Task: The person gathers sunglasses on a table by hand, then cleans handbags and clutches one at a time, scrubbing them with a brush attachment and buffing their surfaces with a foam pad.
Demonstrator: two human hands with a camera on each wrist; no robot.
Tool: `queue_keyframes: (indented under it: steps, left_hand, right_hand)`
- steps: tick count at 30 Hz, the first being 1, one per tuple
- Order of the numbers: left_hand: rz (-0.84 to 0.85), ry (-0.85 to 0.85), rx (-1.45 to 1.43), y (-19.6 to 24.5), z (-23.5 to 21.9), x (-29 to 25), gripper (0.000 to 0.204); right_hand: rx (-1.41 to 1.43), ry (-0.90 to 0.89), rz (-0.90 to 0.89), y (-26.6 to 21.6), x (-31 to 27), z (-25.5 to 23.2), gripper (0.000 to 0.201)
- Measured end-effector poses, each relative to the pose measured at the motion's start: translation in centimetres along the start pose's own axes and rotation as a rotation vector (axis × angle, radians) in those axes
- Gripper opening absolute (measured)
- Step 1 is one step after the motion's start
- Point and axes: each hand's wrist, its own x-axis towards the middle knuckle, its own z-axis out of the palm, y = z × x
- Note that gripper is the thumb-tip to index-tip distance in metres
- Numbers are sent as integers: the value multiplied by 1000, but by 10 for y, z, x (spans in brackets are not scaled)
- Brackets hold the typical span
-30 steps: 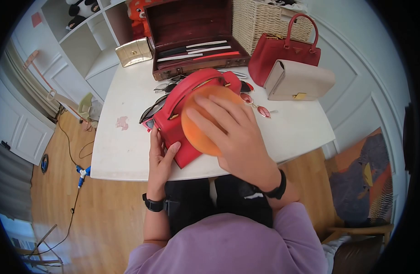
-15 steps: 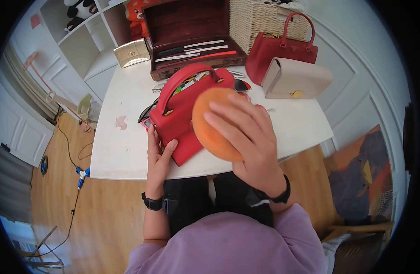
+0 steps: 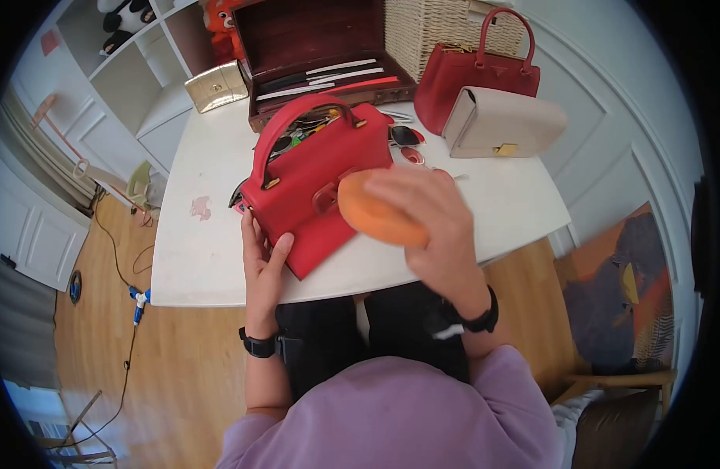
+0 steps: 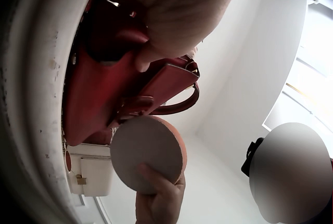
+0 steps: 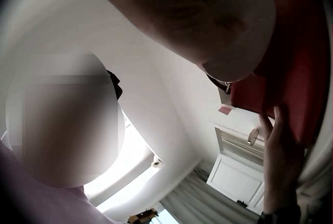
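A red handbag [image 3: 321, 172] stands near the table's front edge, its handle raised and small colourful things showing behind the handle. My left hand [image 3: 262, 254] grips its lower left corner, thumb on the front and fingers along the side. In my right hand [image 3: 442, 227] is a round orange foam pad [image 3: 379, 211], held just right of the bag's front strap. The left wrist view shows the pad's flat grey face [image 4: 143, 153] with the thumb across it. Sunglasses [image 3: 407, 136] lie behind the bag's right end.
An open brown case [image 3: 321, 39] holding dark, white and red strips stands at the back, beside a gold purse [image 3: 217, 87]. To the right are a dark red handbag [image 3: 473, 82] and a beige purse [image 3: 504, 125]. A wicker basket [image 3: 430, 35] stands behind.
My right hand has drawn the pad off the bag's upper front to the right and tilted it, uncovering the strap. The left hand keeps its grip; the bag has tipped slightly back.
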Motion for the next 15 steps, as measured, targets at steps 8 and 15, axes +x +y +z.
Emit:
queue_keyframes:
  steps: [8,15]
  left_hand:
    - [-1,96,-9,2,1,3,75]
    - [54,-6,16,-2,-1,-1,73]
  right_hand:
    - [-72,-190,22,10,-42,32,63]
    - [100,34,40,21,-6,-2,53]
